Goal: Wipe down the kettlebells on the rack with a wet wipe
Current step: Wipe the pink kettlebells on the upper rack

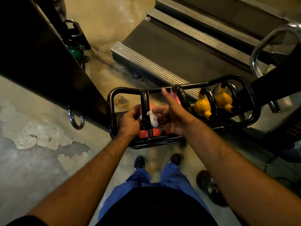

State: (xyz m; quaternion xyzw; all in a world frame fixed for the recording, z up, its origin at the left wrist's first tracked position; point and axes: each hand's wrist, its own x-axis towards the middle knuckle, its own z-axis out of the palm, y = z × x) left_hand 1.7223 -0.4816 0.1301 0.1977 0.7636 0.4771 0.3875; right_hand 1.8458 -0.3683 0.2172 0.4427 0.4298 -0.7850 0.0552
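Observation:
A low black tube rack [195,84] stands on the floor in front of my feet. It holds an orange-red kettlebell [156,132] with a black handle [145,103], a pink one [174,95] and two yellow ones [202,106] [224,99]. A white wet wipe [152,119] is looped round the orange-red kettlebell's handle. My left hand [130,122] pinches the wipe's end on the left of the handle. My right hand [172,115] grips the wipe on the right side, thumb pointing up.
A treadmill deck [179,46] lies just behind the rack. A black slanted beam [48,62] with a chrome ring [76,119] runs along the left. A green kettlebell [74,52] sits far left. A chrome bar [263,44] curves at the right. The concrete floor [40,152] is patchy.

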